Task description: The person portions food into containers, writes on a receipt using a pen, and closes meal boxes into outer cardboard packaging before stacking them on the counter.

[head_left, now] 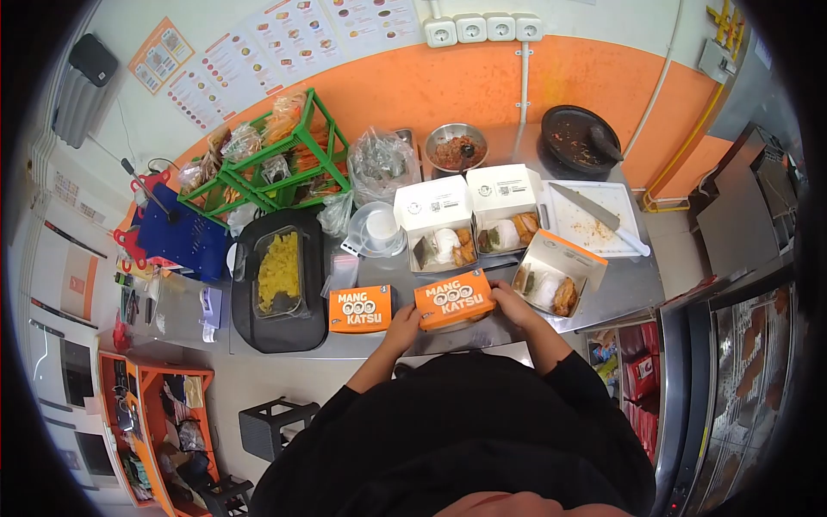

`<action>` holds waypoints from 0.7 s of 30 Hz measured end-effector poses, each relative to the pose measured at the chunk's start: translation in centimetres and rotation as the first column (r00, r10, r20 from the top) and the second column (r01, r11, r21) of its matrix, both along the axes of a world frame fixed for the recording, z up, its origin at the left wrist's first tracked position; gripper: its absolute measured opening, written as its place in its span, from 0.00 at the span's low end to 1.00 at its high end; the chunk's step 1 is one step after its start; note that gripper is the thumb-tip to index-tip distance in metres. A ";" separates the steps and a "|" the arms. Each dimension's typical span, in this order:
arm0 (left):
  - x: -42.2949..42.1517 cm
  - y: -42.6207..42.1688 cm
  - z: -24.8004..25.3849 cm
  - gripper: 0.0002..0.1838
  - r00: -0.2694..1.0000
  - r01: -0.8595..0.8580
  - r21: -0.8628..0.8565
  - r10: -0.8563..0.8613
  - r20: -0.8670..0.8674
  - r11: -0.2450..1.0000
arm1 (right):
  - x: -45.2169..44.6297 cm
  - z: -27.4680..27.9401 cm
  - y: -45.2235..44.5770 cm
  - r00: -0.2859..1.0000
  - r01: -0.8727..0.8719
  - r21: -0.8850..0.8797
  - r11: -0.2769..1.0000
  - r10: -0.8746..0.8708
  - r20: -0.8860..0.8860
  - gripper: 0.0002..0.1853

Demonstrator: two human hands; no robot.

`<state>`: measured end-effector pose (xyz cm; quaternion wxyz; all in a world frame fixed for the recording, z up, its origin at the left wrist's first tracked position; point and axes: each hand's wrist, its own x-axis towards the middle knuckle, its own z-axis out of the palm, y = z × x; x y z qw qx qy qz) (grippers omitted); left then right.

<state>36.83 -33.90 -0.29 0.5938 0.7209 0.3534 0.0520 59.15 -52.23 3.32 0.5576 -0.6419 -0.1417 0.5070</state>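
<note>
My left hand (401, 329) and my right hand (514, 305) grip the two sides of an orange food box (454, 299) with its lid down, at the front of the metal table. A second closed orange box (360, 309) lies just left of it. Behind are two open white boxes, a left one (437, 226) and a right one (506, 209), each with rice and fried pieces inside. To the right of my right hand a third open box (551, 277) stands at an angle, with rice and a fried piece in it.
A knife (594, 215) lies on the white cutting board (573, 241) at the right. Behind stand a stone mortar (560, 155) and a metal bowl (457, 153) of red relish. On the left are a tray of yellow food (280, 271) and a green rack (319, 108).
</note>
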 end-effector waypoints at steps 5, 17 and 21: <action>-0.2 -0.2 -2.7 0.22 1.000 -0.017 0.138 0.017 0.007 0.990 | 0.8 -3.6 0.5 0.975 -0.119 0.107 0.987 0.096 0.203 0.27; 0.4 -0.9 -0.2 0.19 0.998 -0.032 0.057 0.036 -0.060 0.998 | 0.7 -2.0 1.0 0.847 -0.042 -0.193 0.980 0.137 0.513 0.26; 0.1 -0.4 -2.3 0.19 0.998 -0.022 0.151 0.029 -0.046 0.988 | 0.5 -1.1 0.9 0.834 -0.009 -0.208 0.978 0.122 0.537 0.26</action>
